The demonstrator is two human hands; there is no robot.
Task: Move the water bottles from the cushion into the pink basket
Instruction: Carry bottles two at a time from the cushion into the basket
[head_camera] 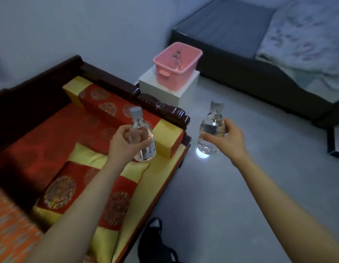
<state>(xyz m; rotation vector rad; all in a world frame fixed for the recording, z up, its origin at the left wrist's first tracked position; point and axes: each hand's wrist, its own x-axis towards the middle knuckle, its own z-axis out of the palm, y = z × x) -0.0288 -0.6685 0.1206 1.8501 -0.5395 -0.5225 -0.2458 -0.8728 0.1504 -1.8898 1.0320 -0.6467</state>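
Observation:
My left hand (125, 143) grips a clear water bottle (140, 133) with a white cap, held upright above the red and yellow cushion (85, 186) on the wooden bench. My right hand (227, 139) holds a second clear water bottle (212, 130) upright in the air over the floor, to the right of the bench. The pink basket (177, 66) stands farther off on a white box (168, 88). Another clear bottle (176, 60) stands inside the basket.
A dark wooden bench (100, 74) with red and yellow bolsters fills the left side. A low dark bed (259, 73) with a pale blanket lies at the far right. A black sandal (155, 242) rests on the grey floor by the bench.

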